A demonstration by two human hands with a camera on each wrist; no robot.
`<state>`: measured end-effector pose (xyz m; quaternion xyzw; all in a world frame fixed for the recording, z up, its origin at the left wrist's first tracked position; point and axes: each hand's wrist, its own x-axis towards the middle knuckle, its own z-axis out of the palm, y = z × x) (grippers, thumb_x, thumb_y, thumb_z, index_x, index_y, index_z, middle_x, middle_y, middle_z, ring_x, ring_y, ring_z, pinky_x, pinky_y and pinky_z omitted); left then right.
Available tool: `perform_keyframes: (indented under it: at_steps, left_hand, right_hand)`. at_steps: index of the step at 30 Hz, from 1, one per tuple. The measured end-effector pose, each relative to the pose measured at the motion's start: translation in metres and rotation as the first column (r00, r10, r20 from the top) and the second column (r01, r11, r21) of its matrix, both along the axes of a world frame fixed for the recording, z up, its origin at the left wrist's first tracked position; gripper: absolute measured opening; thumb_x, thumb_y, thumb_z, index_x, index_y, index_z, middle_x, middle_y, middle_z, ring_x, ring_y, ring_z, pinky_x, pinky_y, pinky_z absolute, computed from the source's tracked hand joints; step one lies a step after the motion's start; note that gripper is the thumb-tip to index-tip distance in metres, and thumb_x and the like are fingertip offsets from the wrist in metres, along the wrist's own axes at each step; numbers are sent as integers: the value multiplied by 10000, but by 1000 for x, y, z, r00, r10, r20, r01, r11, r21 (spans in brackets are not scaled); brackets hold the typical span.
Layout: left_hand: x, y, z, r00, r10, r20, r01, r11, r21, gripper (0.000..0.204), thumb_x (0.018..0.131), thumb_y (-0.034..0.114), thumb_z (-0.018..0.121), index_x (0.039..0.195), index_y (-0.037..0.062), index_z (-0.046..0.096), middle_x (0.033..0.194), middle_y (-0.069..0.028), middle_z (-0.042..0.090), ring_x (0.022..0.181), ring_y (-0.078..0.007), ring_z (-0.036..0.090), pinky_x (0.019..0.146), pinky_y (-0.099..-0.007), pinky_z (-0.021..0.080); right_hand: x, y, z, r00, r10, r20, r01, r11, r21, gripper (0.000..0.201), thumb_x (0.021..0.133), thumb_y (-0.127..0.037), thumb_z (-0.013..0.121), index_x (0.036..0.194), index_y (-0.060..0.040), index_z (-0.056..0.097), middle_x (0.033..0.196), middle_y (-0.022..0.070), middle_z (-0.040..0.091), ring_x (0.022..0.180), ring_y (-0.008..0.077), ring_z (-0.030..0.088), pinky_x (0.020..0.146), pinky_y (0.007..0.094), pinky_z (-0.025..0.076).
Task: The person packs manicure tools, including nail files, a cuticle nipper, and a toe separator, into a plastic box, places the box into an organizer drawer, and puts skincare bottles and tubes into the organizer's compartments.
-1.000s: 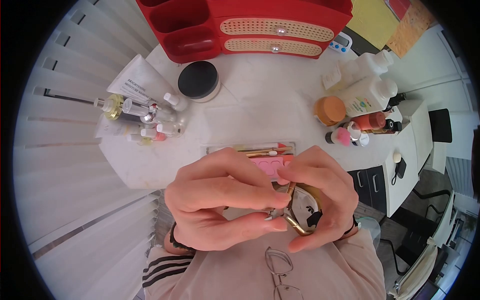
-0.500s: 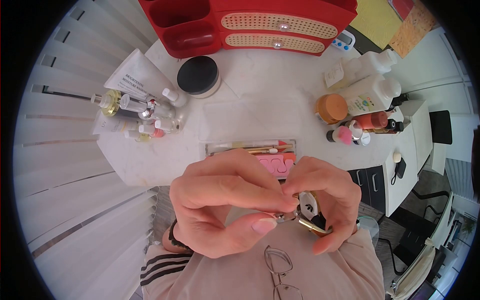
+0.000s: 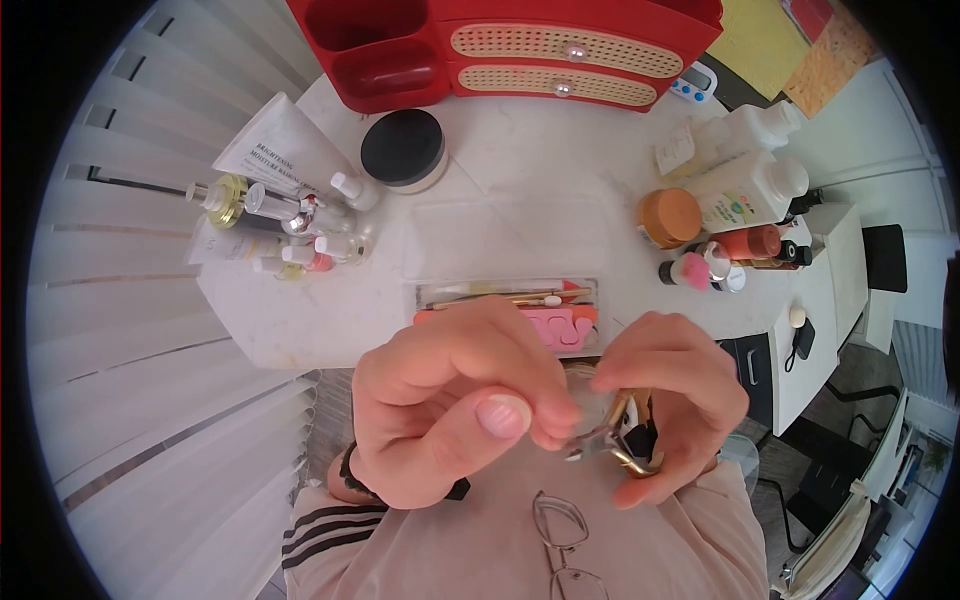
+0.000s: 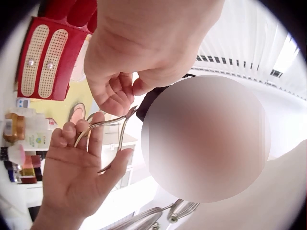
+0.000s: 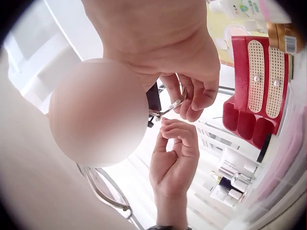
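The nippers (image 3: 630, 458), silver at the tip with gold-coloured handles, are gripped between the right hand's (image 3: 690, 400) thumb and fingers, the handles spread apart. Their tip points toward the left hand (image 3: 450, 400), whose fingers are curled with the thumbnail facing up. In the left wrist view, the left hand (image 4: 144, 52) has its fingertips close beside the tip of the nippers (image 4: 126, 116); the right hand (image 4: 76, 172) is palm up around the handles. The right wrist view shows the left hand's (image 5: 175, 163) bent fingers just below the nippers (image 5: 175, 106). Contact at the tip is unclear.
Behind the hands lies a clear case (image 3: 410, 296) with sticks and a pink piece (image 3: 555, 328). Bottles and a white tube (image 3: 280, 145) stand left, a black-lidded jar (image 3: 403, 148) and red drawer organizer (image 3: 480, 15) further back, more bottles (image 3: 740, 190) right. Glasses (image 3: 558, 520) hang on the shirt.
The left thumb has moved left, away from the nippers' tip, so more of the tip shows. The right hand has shifted slightly right with the nippers.
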<state>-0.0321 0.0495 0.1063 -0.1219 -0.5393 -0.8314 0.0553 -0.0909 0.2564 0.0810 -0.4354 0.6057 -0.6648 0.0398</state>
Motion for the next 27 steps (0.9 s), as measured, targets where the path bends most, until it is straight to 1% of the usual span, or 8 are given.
perform_keyframes:
  at_steps: [1,2,4,5,7,14,16,27]
  left_hand:
    - [1,1,1,998,-25,50,22,998,53,316,1038,297,549,871,31,584,791,-94,564,609,-157,545,546,-276,469]
    - [0,0,2,998,-23,52,21,998,53,316,1038,297,549,871,31,584,791,-94,564,609,-157,545,546,-276,469]
    - [-1,-2,3,992,-112,58,106,989,101,297,1044,296,534,875,51,529,777,-89,547,607,-151,512,547,-274,477]
    - [-1,-2,3,992,-112,60,105,989,101,297,1044,296,534,875,51,529,777,-89,547,607,-151,512,547,-274,477]
    - [0,-2,3,986,-137,96,123,982,142,296,1038,300,545,873,57,509,773,-85,540,597,-149,496,553,-280,485]
    - [-2,-6,-3,983,-158,98,143,979,144,297,1026,304,565,867,64,493,769,-79,530,610,-148,498,563,-287,489]
    - [0,-8,-6,975,-208,83,183,954,237,113,1007,121,531,934,35,538,855,-106,608,726,-112,501,704,-274,418]
    - [-1,-7,-9,979,-184,85,163,964,208,102,1001,113,548,924,47,536,847,-86,603,738,-106,480,704,-265,402]
  right_hand:
    - [1,0,4,989,-105,-101,108,994,17,716,570,-289,963,1121,77,689,994,153,682,741,233,635,617,311,487]
    - [2,0,7,990,-104,-99,106,994,17,716,570,-289,963,1121,77,689,994,153,682,741,233,635,617,311,487]
    - [3,0,11,924,-249,-290,275,960,50,704,525,-293,964,1068,75,706,927,137,670,695,224,617,572,311,473]
    - [4,-1,13,925,-249,-288,274,960,50,704,525,-293,964,1068,75,706,927,137,670,695,224,617,572,311,473]
    - [6,-4,15,861,-325,-391,359,933,14,695,501,-281,958,1050,66,713,867,113,650,651,216,596,527,303,445]
    - [13,-8,20,792,-402,-460,451,892,-3,695,459,-255,961,1030,57,717,839,81,620,620,199,583,495,296,400]
    - [13,-9,20,783,-417,-461,467,884,-6,701,440,-242,964,1028,52,719,846,79,620,618,194,583,495,291,393]
    - [12,-8,18,782,-416,-465,473,881,9,714,435,-251,964,1037,47,721,833,70,620,618,191,581,500,294,391]
